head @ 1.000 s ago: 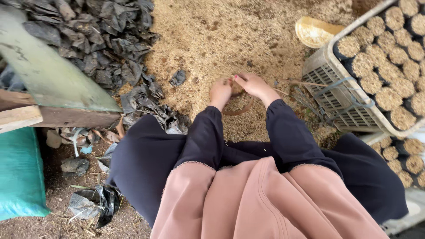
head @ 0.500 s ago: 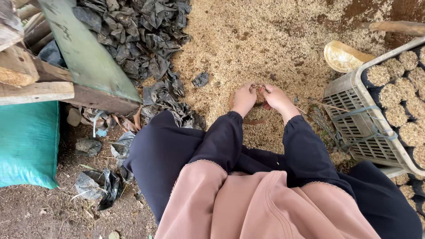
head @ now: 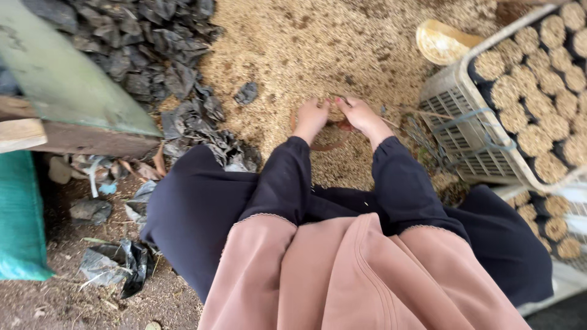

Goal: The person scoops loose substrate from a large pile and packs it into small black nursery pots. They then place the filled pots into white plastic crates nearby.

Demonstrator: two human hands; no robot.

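Both hands, left hand [head: 312, 117] and right hand [head: 361, 114], press together into the husk pile [head: 318, 49], fingers curled around a small husk-filled bag [head: 333, 113], beside a crate [head: 465, 122] of filled bags.

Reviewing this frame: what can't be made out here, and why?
- Head view: what the left hand and right hand press on in the husk pile; the fingers cover it.
- The person's lap and feet, hidden by the pink cloth and dark skirt.
- The crate of filled bags, cut off by the right edge.
- The yellow scoop, partly behind the crate rim.
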